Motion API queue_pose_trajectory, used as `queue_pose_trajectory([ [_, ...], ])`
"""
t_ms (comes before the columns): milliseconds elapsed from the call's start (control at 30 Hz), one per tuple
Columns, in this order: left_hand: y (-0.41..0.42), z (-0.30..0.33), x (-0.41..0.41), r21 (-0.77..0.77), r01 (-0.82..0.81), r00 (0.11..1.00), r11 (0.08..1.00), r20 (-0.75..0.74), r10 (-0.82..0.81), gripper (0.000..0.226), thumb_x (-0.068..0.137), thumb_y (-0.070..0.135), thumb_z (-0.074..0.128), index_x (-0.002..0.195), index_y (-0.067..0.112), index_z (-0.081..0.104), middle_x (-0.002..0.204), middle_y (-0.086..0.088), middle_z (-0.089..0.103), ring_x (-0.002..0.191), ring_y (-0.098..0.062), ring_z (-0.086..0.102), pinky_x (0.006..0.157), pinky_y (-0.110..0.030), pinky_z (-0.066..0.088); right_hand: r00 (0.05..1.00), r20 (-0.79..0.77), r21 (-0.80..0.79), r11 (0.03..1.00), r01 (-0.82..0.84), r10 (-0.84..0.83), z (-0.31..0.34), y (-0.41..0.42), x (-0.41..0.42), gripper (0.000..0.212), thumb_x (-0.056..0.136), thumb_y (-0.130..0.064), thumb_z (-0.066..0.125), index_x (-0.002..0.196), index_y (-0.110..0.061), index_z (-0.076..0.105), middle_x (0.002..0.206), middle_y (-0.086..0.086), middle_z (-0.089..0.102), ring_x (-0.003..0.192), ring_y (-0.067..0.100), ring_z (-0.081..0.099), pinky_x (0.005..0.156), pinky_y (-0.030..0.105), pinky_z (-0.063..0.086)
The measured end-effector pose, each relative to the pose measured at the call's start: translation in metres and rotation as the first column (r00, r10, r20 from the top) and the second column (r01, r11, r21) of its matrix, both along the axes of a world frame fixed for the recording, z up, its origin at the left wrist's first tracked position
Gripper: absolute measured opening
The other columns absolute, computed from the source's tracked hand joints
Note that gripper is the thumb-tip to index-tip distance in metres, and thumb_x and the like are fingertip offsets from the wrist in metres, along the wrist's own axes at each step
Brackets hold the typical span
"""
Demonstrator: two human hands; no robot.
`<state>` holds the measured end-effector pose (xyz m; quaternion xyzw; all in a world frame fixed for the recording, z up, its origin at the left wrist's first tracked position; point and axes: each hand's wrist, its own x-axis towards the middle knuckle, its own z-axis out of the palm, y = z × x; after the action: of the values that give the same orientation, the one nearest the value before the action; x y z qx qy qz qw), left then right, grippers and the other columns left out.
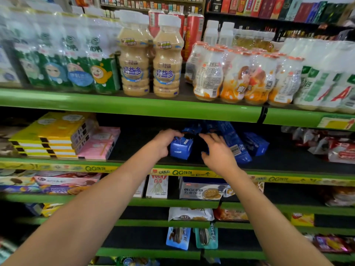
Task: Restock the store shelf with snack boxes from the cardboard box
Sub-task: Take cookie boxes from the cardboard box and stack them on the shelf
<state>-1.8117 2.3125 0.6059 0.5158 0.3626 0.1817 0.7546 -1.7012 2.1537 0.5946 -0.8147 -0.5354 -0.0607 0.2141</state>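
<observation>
left hand held a small blue snack box on the dark shelf. right hand hung loose beside it, holding nothing. more blue boxes sat just behind.

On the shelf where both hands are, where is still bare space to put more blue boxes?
Bare dark shelf lies between the pink boxes and the left hand, which holds a blue box. More lies between the leaning blue boxes and the red-white bags. Around the right hand it is crowded.
</observation>
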Motion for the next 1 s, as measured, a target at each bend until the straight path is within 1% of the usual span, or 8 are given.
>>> queue_pose_trajectory([
  [200,0.03,0.006,-0.059,-0.151,0.102,0.994,0.983,-0.034,-0.108,0.018,0.095,0.005,0.05,0.097,0.011,0.066,0.079,-0.006,0.074,0.061,-0.019,0.071,0.06,-0.031,0.057,0.992,-0.108,-0.001,0.998,0.064,-0.064,-0.003,0.026,-0.012,0.094,0.078,-0.008,0.07,0.155,-0.028,0.021,0.152,0.012,0.028,0.137,0.037,0.029,0.111,0.047,0.032],
  [333,0.047,0.003,-0.096,-0.176,0.153,0.985,0.972,-0.046,-0.164,0.025,0.095,0.006,0.047,0.107,0.01,0.069,0.093,-0.009,0.076,0.071,-0.023,0.074,0.061,-0.034,0.06,0.98,-0.197,0.0,1.0,-0.007,0.007,-0.007,0.044,-0.014,0.079,0.077,-0.007,0.075,0.146,-0.02,0.04,0.153,0.009,0.029,0.136,0.034,0.036,0.109,0.041,0.036],
  [500,0.058,0.008,-0.119,-0.137,0.04,0.996,0.99,-0.069,-0.05,0.018,0.093,0.018,0.052,0.095,0.012,0.069,0.088,-0.01,0.075,0.073,-0.027,0.072,0.062,-0.044,0.06,0.914,-0.392,0.094,0.993,-0.072,0.104,-0.013,0.058,-0.018,0.066,0.07,-0.013,0.087,0.128,-0.017,0.056,0.119,0.001,0.05,0.107,0.021,0.057,0.089,0.025,0.042],
  [633,0.065,0.003,-0.127,-0.023,-0.188,0.981,0.982,0.053,0.189,0.022,0.099,0.03,0.048,0.086,0.017,0.059,0.075,-0.004,0.069,0.07,-0.021,0.066,0.072,-0.035,0.053,0.698,-0.708,0.223,0.972,0.076,0.108,-0.02,0.065,-0.012,0.069,0.068,-0.016,0.089,0.125,-0.022,0.053,0.104,-0.01,0.059,0.091,0.001,0.058,0.073,0.008,0.043],
  [700,0.061,-0.004,-0.128,0.005,-0.243,0.965,0.97,0.099,0.241,0.02,0.099,0.031,0.05,0.089,0.016,0.059,0.077,-0.001,0.067,0.069,-0.016,0.064,0.067,-0.03,0.051,0.595,-0.797,0.244,0.956,0.164,0.102,-0.024,0.067,-0.005,0.058,0.072,-0.02,0.086,0.122,-0.022,0.056,0.105,-0.004,0.063,0.094,0.01,0.061,0.079,0.018,0.048],
  [800,0.054,-0.016,-0.126,0.073,-0.291,0.948,0.954,0.156,0.278,0.01,0.093,0.01,0.055,0.095,0.018,0.06,0.076,0.003,0.068,0.066,-0.01,0.065,0.063,-0.023,0.05,0.515,-0.847,0.26,0.948,0.186,0.131,-0.028,0.068,0.0,0.036,0.08,-0.018,0.08,0.11,-0.02,0.061,0.107,0.003,0.067,0.095,0.015,0.063,0.087,0.029,0.049],
  [900,0.052,-0.029,-0.125,0.142,-0.318,0.937,0.937,0.198,0.288,0.042,0.082,-0.013,0.053,0.111,0.016,0.06,0.092,-0.003,0.068,0.084,-0.017,0.064,0.076,-0.028,0.048,0.473,-0.866,0.278,0.942,0.187,0.162,-0.032,0.068,0.002,0.03,0.082,-0.016,0.078,0.106,-0.023,0.061,0.105,0.0,0.068,0.091,0.008,0.062,0.089,0.03,0.048],
  [1000,0.05,-0.035,-0.128,0.106,-0.366,0.91,0.924,0.246,0.333,0.057,0.078,-0.018,0.054,0.124,0.015,0.054,0.104,-0.003,0.067,0.088,-0.015,0.067,0.068,-0.023,0.052,0.493,-0.855,0.27,0.949,0.161,0.16,-0.037,0.067,0.005,0.031,0.082,-0.025,0.078,0.107,-0.03,0.06,0.1,-0.012,0.066,0.095,0.005,0.06,0.087,0.027,0.046],
])
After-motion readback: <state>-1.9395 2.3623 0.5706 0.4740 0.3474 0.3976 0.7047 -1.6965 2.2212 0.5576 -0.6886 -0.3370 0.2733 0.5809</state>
